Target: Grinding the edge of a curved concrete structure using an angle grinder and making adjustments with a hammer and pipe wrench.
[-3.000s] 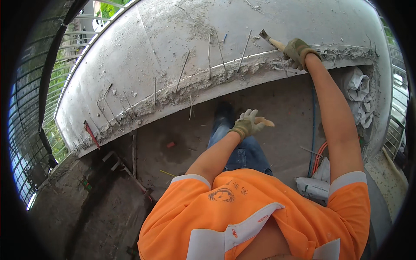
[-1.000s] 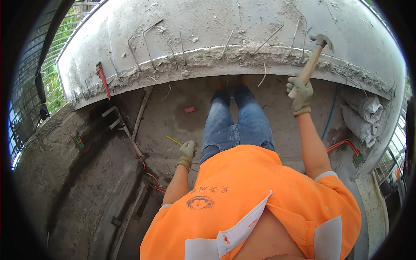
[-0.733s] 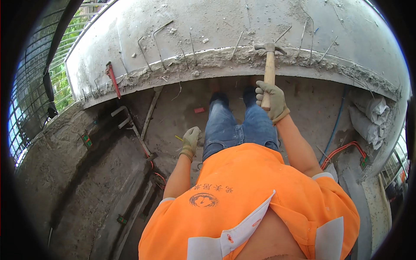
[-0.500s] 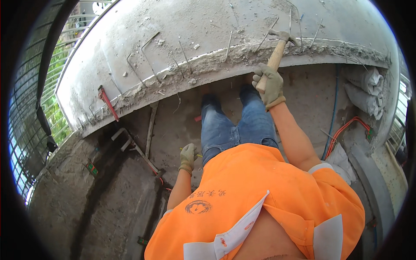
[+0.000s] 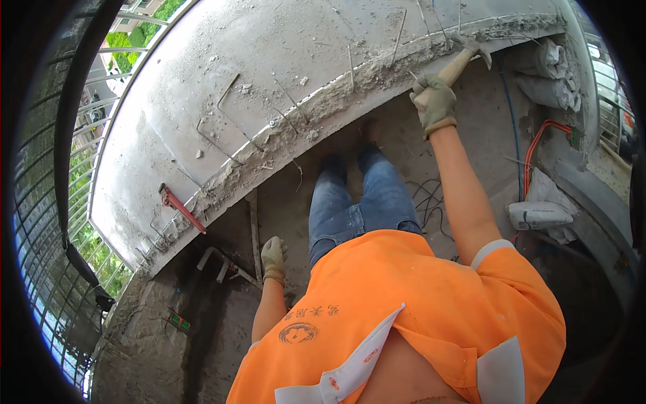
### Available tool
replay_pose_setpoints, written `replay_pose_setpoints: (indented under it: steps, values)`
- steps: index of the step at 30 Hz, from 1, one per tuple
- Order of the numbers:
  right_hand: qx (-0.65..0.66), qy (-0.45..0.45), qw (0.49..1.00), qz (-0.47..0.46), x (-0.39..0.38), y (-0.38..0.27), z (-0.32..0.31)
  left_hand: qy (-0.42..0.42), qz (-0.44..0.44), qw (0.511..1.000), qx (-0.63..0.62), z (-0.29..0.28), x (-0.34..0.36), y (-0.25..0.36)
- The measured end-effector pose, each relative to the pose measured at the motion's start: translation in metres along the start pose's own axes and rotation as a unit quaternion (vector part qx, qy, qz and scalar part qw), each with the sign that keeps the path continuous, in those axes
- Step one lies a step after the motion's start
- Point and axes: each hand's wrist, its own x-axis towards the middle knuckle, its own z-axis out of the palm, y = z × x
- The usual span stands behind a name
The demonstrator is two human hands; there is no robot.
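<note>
My right hand (image 5: 434, 104), in a pale work glove, is closed around the wooden handle of a claw hammer (image 5: 457, 66). The hammer's metal head is by the broken, rough edge (image 5: 377, 72) of a grey concrete slab (image 5: 262, 47); whether it touches cannot be told. Bent steel bars (image 5: 351, 67) stick up along that edge. My left hand (image 5: 274, 258), gloved too, hangs low beside my left leg with its fingers curled. What it holds, if anything, is hidden.
A red pipe wrench (image 5: 182, 209) lies across the slab's edge at the left. White pipes (image 5: 225, 262) stand below it. Rolled white sacks (image 5: 548, 77), orange conduits (image 5: 535, 155) and a white bag (image 5: 538, 214) are at the right. Metal railing (image 5: 44, 236) runs along the far left.
The hammer and my right hand have moved right along the slab's edge, the handle leaning more to the right. My left hand has shifted left and slightly down. The whole view has turned.
</note>
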Motion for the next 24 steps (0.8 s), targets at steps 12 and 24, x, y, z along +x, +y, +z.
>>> replay_pose_setpoints:
  steps: [12,24]
  values:
    - [-0.045,-0.047,0.998,0.024,-0.01,-0.028,-0.02,-0.011,0.038,0.999,0.013,0.01,0.0,0.023]
    - [-0.056,-0.108,0.984,0.133,-0.023,-0.023,-0.036,0.006,0.064,0.998,0.0,0.025,-0.017,0.029]
